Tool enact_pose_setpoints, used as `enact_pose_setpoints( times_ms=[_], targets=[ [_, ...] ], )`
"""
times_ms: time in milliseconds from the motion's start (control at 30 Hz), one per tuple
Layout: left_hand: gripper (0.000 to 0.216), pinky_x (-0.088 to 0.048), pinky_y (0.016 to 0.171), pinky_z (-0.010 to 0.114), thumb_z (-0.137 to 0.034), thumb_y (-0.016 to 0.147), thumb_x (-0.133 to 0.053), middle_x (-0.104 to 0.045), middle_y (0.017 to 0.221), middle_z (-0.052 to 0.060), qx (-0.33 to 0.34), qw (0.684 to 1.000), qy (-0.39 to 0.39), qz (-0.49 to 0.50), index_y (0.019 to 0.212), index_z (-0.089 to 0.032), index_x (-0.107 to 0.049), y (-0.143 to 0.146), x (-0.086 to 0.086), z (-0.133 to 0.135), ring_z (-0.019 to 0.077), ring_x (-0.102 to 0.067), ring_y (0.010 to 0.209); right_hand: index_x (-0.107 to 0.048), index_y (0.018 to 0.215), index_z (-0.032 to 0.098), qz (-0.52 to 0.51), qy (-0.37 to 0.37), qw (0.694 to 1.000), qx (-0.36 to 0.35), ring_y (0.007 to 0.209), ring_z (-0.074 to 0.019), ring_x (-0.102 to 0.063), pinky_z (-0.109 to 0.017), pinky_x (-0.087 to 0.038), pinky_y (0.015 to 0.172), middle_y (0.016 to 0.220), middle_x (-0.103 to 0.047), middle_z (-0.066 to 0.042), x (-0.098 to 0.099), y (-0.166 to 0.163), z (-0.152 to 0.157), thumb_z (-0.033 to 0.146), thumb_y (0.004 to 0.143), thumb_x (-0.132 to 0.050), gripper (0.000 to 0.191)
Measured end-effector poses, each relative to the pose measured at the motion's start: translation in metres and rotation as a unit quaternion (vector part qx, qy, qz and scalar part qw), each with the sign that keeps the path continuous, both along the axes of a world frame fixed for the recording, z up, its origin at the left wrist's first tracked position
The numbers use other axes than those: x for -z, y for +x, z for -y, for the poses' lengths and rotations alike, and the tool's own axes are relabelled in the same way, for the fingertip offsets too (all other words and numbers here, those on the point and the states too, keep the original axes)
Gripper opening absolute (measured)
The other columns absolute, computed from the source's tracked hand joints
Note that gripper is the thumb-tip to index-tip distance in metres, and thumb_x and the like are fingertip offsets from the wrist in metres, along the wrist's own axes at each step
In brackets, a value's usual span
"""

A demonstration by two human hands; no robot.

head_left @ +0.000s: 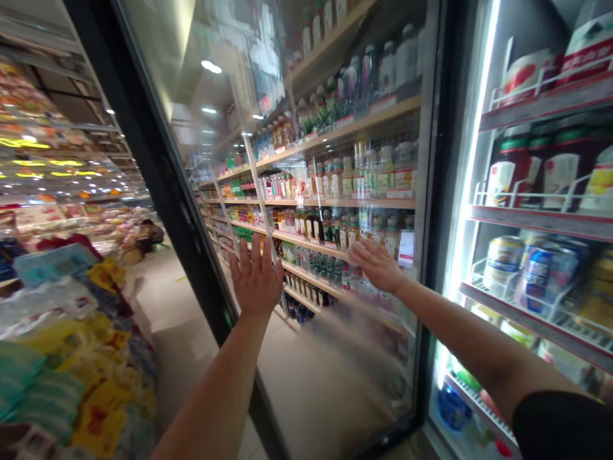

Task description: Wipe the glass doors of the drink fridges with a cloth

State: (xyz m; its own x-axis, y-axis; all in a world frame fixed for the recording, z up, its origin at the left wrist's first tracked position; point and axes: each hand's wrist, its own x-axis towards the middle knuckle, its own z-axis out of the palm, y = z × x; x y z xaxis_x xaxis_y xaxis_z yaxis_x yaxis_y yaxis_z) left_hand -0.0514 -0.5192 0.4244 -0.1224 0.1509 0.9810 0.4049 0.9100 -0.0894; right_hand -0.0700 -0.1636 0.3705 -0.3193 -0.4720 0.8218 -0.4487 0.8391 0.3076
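Note:
A glass door [330, 377] with a dark frame stands swung out from a lit drinks fridge [536, 220]. My left hand [256, 275] is raised at the glass, fingers up and spread, close to the frame on the handle side; nothing is in it. Farther right, my right hand [376, 262] reaches toward the same pane, its fingers stretched out and slightly blurred. Whether either palm presses on the glass or is just short of it, I cannot tell. A small white label [406, 248] sits on the pane beside my right hand.
Through the glass, or mirrored in it, run long shelves of bottles [345, 179]. Inside the fridge, wire-fronted shelves hold dark bottles [510, 166] and cans [539, 271]. Bagged goods [96, 377] are heaped at left beside an aisle floor [167, 313]. A person [149, 234] is far down the aisle.

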Motion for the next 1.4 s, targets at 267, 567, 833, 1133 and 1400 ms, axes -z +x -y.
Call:
enact_pose_setpoints(
  times_ms=[267,567,833,1133,1400],
  targets=[
    [0.061,-0.013,0.132,0.057,-0.039,0.105,-0.051,-0.037,0.166,0.014,0.01,1.0,-0.002,0.004,0.162,-0.02,-0.042,0.002,0.0,0.001,0.0307,-0.018,0.162,-0.041,0.163,0.03,-0.044,-0.129,0.99,0.039,0.154,-0.0331,-0.041,-0.064,-0.046,0.12,0.156,-0.058,-0.012,0.048,0.005,-0.006,0.019,0.104,-0.04,0.06],
    [0.061,-0.012,0.132,0.056,-0.038,0.105,-0.053,-0.037,0.166,0.014,0.005,1.0,-0.001,-0.01,0.162,-0.021,-0.041,0.001,-0.001,-0.002,0.0316,-0.02,0.161,-0.027,0.168,0.022,-0.089,-0.272,0.951,0.115,0.159,-0.0375,-0.029,-0.071,-0.039,0.121,0.167,-0.041,-0.019,0.023,-0.007,-0.055,0.03,0.108,-0.036,0.061],
    [0.064,-0.012,0.133,0.054,-0.035,0.105,-0.054,-0.037,0.167,0.014,-0.009,0.999,-0.015,-0.03,0.165,-0.022,-0.036,0.001,0.0,-0.001,0.0308,-0.021,0.161,-0.022,0.17,0.022,-0.078,-0.302,0.947,0.079,0.161,-0.0369,-0.025,-0.069,-0.036,0.124,0.17,-0.035,-0.019,0.04,-0.017,-0.066,0.034,0.108,-0.032,0.063],
    [0.075,-0.016,0.132,0.051,-0.028,0.103,-0.058,-0.036,0.166,0.015,-0.066,0.991,-0.057,-0.097,0.169,-0.02,-0.023,0.004,-0.003,-0.002,0.0301,-0.02,0.161,-0.03,0.166,0.013,-0.086,-0.383,0.917,0.065,0.163,-0.0319,-0.018,-0.064,-0.026,0.129,0.171,-0.033,-0.019,-0.016,-0.03,-0.047,0.037,0.108,-0.028,0.063],
    [0.074,-0.016,0.133,0.05,-0.028,0.103,-0.058,-0.036,0.167,0.015,-0.073,0.989,-0.064,-0.108,0.168,-0.018,-0.024,0.005,-0.004,-0.003,0.0287,-0.017,0.162,-0.036,0.162,0.012,-0.118,-0.355,0.926,0.049,0.161,-0.0337,-0.024,-0.063,-0.026,0.129,0.169,-0.037,-0.018,-0.114,-0.038,-0.047,0.037,0.106,-0.028,0.062]
  ],
)
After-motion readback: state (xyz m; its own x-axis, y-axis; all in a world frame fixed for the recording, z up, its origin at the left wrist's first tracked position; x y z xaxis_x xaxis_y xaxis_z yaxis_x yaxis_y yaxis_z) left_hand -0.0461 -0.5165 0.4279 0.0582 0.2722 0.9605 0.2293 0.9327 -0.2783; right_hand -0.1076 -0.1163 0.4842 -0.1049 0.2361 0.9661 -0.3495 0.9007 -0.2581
